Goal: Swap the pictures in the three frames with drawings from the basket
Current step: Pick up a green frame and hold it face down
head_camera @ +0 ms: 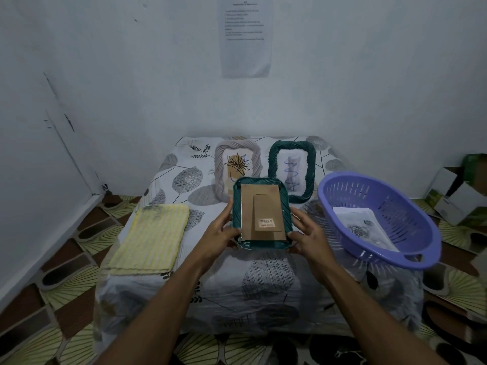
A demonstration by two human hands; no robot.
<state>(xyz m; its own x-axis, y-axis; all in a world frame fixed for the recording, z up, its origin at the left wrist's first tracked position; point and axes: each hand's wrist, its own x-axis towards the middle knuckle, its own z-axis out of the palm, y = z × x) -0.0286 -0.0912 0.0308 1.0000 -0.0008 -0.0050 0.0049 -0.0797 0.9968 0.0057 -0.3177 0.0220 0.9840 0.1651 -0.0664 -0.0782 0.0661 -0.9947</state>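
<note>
I hold a dark green frame (pixel 236 206) above the table's middle, its brown cardboard back with a barcode sticker facing me. My left hand (pixel 220 232) grips its lower left edge and my right hand (pixel 308 233) grips its lower right edge. Behind it a beige twisted frame (pixel 220 167) stands with a plant picture. A second green frame (pixel 311 164) stands to its right with a scribbled drawing. The purple basket (pixel 411 214) at the right holds paper drawings (pixel 361 227).
A folded yellow cloth (pixel 151 238) lies on the left of the leaf-patterned tablecloth (pixel 263 280). White walls close in behind and to the left. Cardboard boxes (pixel 453 191) sit on the floor at the far right. A printed sheet (pixel 246 35) hangs on the wall.
</note>
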